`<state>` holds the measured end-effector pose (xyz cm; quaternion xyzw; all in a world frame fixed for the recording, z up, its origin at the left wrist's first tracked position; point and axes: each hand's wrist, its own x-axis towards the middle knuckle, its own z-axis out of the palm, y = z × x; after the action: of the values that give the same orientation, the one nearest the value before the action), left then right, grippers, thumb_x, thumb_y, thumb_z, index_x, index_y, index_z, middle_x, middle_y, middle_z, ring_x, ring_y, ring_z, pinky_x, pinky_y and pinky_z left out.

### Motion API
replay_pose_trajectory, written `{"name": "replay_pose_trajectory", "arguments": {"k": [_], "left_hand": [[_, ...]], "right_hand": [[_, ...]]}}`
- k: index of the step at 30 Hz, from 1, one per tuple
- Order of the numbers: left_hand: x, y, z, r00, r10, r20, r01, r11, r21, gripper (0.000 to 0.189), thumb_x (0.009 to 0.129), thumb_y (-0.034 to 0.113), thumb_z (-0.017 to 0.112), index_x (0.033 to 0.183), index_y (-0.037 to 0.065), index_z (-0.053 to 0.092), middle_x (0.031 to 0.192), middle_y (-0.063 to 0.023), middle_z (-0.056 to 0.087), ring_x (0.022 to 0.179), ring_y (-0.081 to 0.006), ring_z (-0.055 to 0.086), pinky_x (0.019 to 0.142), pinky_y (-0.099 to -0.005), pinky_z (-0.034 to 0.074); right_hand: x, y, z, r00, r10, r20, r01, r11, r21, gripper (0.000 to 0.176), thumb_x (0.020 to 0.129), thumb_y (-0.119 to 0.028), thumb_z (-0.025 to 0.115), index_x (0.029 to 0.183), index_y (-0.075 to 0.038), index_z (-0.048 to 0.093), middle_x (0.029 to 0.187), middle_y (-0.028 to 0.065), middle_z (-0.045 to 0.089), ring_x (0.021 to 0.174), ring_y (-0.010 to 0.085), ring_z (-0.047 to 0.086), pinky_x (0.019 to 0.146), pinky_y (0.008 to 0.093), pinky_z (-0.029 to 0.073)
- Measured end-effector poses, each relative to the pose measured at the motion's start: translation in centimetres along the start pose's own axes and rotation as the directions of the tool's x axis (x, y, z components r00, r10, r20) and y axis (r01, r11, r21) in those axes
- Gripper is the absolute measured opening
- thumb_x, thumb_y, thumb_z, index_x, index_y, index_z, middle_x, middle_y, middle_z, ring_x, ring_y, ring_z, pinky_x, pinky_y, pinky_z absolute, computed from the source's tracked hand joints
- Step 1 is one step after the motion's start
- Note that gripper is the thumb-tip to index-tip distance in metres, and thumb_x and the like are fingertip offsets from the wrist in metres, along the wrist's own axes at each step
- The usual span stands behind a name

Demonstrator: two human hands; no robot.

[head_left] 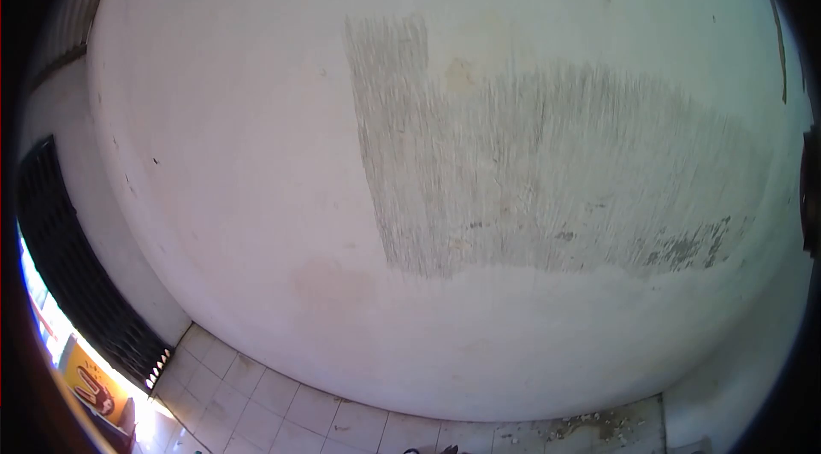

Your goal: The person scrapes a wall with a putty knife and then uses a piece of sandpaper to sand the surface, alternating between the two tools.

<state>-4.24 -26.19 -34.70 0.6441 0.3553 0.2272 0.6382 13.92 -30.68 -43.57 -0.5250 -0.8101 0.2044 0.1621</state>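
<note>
Neither my left hand nor my right hand shows in the head view. A white wall (248,129) fills most of the view. Across its middle and right runs a large grey scraped patch (513,172) with vertical streaks, and a taller strip stands at its left end. Darker bare spots (684,249) mark the patch's lower right. A small yellowish stain (460,75) lies near its top edge.
A tiled floor (282,411) runs along the wall's foot, with crumbled debris (599,428) at the lower right. A black folding gate (85,266) and an orange sign (92,381) stand at the left. Small dark objects (448,450) show at the bottom edge.
</note>
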Motion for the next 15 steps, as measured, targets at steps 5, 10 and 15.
{"name": "replay_pose_trajectory", "arguments": {"k": [5, 10, 15], "left_hand": [[-0.3, 7.8, 2.6, 0.897, -0.432, 0.092, 0.426, 0.791, -0.44, 0.027, 0.09, 0.033, 0.056, 0.096, 0.008, 0.062, 0.067, -0.0005, 0.055, 0.049, -0.0102, 0.045, 0.042, -0.0256, 0.034], [-0.1, 17.4, 3.1, 0.94, -0.341, 0.028, 0.291, 0.752, -0.591, 0.034, 0.094, 0.038, 0.049, 0.091, 0.006, 0.061, 0.056, 0.0017, 0.049, 0.041, -0.0086, 0.039, 0.038, -0.0245, 0.029], [0.8, 23.3, 1.5, 0.977, -0.156, -0.147, -0.011, 0.647, -0.763, 0.029, 0.097, 0.032, 0.045, 0.084, 0.008, 0.056, 0.054, 0.0038, 0.041, 0.041, -0.0072, 0.035, 0.038, -0.0234, 0.027]], "right_hand": [[3.9, -4.5, -17.4, 0.899, 0.148, 0.413, -0.093, 0.984, -0.149, 0.045, 0.088, -0.043, 0.042, 0.107, -0.003, 0.052, 0.088, 0.0209, 0.064, 0.082, 0.0348, 0.062, 0.075, 0.0455, 0.049], [6.7, -4.5, -25.0, 0.988, -0.143, 0.059, 0.15, 0.98, -0.13, 0.035, 0.075, -0.034, 0.056, 0.059, -0.003, 0.06, 0.073, 0.0194, 0.059, 0.071, 0.0362, 0.059, 0.065, 0.0449, 0.046], [12.6, -9.2, -35.2, 0.87, -0.458, 0.182, 0.487, 0.744, -0.457, 0.033, 0.073, -0.033, 0.058, 0.055, -0.006, 0.057, 0.068, 0.0098, 0.056, 0.078, 0.0242, 0.053, 0.078, 0.0369, 0.041]]}}
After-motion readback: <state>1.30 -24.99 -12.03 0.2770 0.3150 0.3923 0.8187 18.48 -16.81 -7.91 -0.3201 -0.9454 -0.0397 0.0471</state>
